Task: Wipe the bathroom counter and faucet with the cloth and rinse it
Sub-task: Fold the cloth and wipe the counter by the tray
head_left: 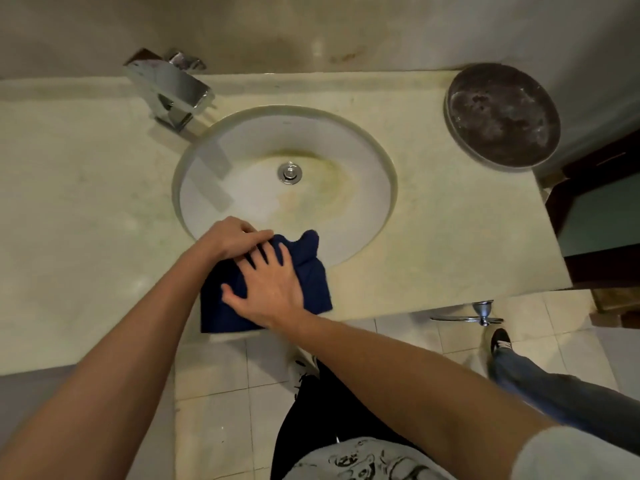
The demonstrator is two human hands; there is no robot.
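A dark blue cloth (311, 271) lies on the front edge of the pale stone counter (86, 202), with one corner hanging over the rim of the white sink (346, 147). My right hand (270, 289) rests flat on the cloth with fingers spread. My left hand (232, 240) pinches the cloth's far edge at the sink rim. The square chrome faucet (173, 91) stands at the back left of the basin, apart from both hands. The basin shows yellowish staining around the chrome drain (290, 172).
A round dark metal tray (502, 116) sits on the counter's back right corner. A chrome towel bar (478, 315) sticks out below the counter's front right edge. Another person's leg and shoe (502, 344) stand on the tiled floor at right. The wall runs behind the counter.
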